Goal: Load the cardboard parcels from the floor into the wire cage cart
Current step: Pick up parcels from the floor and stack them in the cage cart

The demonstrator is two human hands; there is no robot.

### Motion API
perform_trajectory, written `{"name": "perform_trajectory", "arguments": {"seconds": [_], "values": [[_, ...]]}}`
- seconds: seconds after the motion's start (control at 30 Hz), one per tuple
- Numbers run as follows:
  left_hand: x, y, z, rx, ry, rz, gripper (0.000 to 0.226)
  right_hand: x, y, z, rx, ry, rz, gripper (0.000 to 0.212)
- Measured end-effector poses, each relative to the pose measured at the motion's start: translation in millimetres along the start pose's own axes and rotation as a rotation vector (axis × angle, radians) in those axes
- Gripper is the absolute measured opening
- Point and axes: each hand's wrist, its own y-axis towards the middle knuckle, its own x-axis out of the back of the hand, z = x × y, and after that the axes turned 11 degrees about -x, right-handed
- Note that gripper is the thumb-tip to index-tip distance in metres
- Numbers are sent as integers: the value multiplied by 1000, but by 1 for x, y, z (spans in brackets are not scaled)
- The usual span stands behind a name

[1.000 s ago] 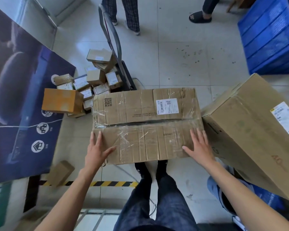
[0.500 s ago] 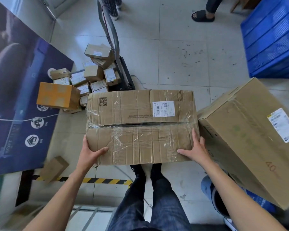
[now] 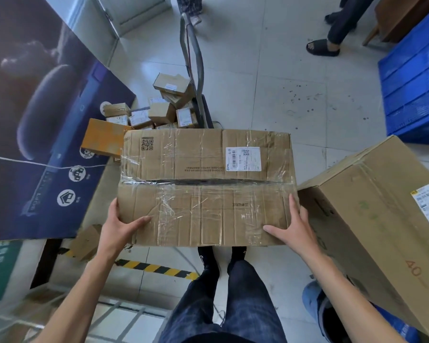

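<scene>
My fingers are hidden round the short ends of the cardboard parcel [image 3: 203, 184]; only my thumbs show on its taped top. My left hand [image 3: 119, 229] and right hand [image 3: 292, 226] are set wide apart, each clamped on a near corner. The parcel covers part of my shoes [image 3: 208, 256], and I cannot tell whether it is clear of the floor. Its long axis runs from one hand across to the other, top face up, the white label [image 3: 243, 159] beyond my right hand. The wire bars [image 3: 117, 315] below my left arm are blurred and cut off.
</scene>
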Motion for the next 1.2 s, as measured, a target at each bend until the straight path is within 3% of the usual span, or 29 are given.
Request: {"name": "perform_trajectory", "arguments": {"seconds": [0.17, 0.43, 0.57, 0.93, 1.07, 1.2], "values": [[39, -39, -3, 70, -34, -194, 119, 10, -8, 41, 48, 76, -34, 143], [71, -153, -16, 239, -68, -548, 128, 13, -11, 118, 276, -65, 112, 134], [80, -232, -13, 334, -92, -718, 121, 1, -35, 155, 489, -111, 189, 131], [78, -469, -20, 536, -145, -1223, 118, -81, -186, 233, 962, -455, 281, 116], [59, -567, -9, 610, -180, -1352, 125, -123, -253, 225, 1040, -495, 440, 124], [35, -664, 9, 695, -181, -1464, 119, -166, -324, 193, 1154, -556, 489, 125]]}}
